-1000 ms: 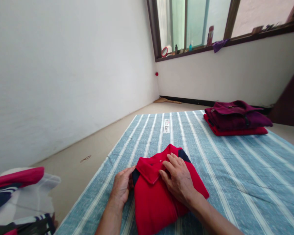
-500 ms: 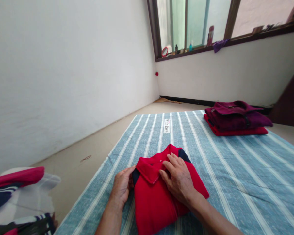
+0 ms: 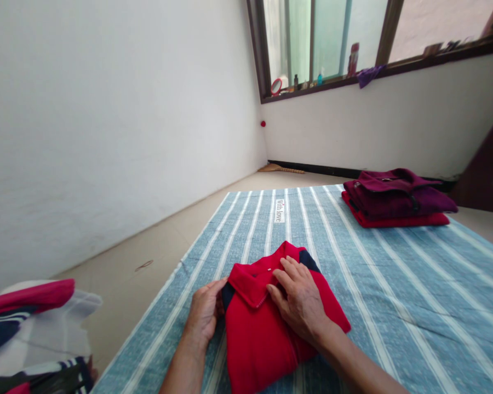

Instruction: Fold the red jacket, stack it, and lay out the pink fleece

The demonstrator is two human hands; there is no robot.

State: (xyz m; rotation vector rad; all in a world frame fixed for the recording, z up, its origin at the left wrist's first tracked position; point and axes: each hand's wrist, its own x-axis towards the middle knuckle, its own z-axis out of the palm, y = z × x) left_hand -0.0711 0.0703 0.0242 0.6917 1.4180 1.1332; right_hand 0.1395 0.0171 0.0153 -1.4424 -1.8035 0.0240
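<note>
A red jacket (image 3: 258, 339) with navy shoulder panels lies folded on the blue striped cloth (image 3: 324, 241), its collar facing away from me. At its left shoulder edge, my left hand (image 3: 205, 309) is closed, with fingers curled at the fabric and partly hidden. My right hand (image 3: 299, 298) rests flat on the jacket's front, just right of the collar, fingers outstretched.
Folded maroon and red clothes (image 3: 398, 200) are stacked at the far right of the cloth. More garments (image 3: 28, 298) lie at lower left, by a whitish translucent covering. A broom (image 3: 281, 168) lies on the floor near the corner, below the windowsill.
</note>
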